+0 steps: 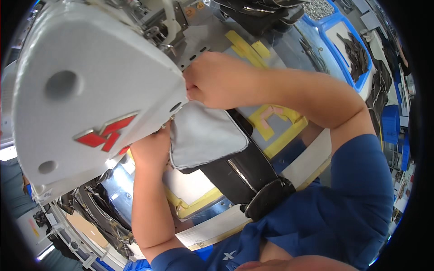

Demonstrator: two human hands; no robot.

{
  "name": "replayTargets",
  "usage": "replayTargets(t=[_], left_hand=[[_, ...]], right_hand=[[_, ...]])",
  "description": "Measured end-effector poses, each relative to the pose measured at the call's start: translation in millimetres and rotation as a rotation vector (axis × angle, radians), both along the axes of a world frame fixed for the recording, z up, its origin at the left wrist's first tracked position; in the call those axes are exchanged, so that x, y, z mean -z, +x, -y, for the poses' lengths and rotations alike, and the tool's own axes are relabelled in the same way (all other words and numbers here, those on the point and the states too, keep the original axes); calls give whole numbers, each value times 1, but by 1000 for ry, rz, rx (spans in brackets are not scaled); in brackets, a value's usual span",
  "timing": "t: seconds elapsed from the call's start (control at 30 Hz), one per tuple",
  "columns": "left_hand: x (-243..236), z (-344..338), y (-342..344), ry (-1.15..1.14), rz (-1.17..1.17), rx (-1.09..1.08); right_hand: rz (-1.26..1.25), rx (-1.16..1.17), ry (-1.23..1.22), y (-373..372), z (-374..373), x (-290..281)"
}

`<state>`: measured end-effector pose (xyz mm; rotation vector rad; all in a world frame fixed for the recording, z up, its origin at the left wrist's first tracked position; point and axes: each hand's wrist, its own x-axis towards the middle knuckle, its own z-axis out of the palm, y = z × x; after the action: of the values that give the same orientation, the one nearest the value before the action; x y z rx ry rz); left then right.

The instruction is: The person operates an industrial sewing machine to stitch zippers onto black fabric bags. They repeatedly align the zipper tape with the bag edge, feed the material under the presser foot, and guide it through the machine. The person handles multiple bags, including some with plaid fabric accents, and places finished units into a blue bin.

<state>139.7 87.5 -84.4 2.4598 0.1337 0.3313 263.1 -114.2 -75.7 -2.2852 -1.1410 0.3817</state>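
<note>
A large white sewing machine head (106,86) fills the left side. Under its edge lies a grey fabric panel (208,133) with dark edging, joined to or lying on a black fabric piece (226,183) with a silver zipper, which hangs toward my body. My left hand (151,151) reaches under the machine beside the panel's left edge; its fingers are hidden behind the machine. At the panel's far edge, my right hand (221,79) is closed, knuckles up, close against the machine. Whatever it grips is out of sight.
Yellow tape strips (253,49) mark the worktop. Scissors (309,49) lie at the right, near a blue-rimmed tray (348,58) holding dark scraps. Black zippered pieces (262,13) are piled at the back. More dark fabric (97,210) hangs at the lower left.
</note>
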Motion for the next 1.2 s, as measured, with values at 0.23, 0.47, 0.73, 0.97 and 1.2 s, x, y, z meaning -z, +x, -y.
replayTargets(t=[0.23, 0.47, 0.73, 0.97, 1.2], left_hand=[[2, -8, 2, 55, 48, 79], [21, -27, 9, 143, 212, 199], [20, -27, 12, -2, 128, 183], [23, -30, 13, 72, 192, 197], [23, -27, 13, 136, 222, 207]], right_hand=[[-30, 32, -60, 2, -5, -9], [-66, 20, -146, 11, -11, -19], [-71, -27, -182, 14, -16, -20], [-57, 11, -131, 13, -14, -16], [-50, 20, -150, 12, -16, -14]])
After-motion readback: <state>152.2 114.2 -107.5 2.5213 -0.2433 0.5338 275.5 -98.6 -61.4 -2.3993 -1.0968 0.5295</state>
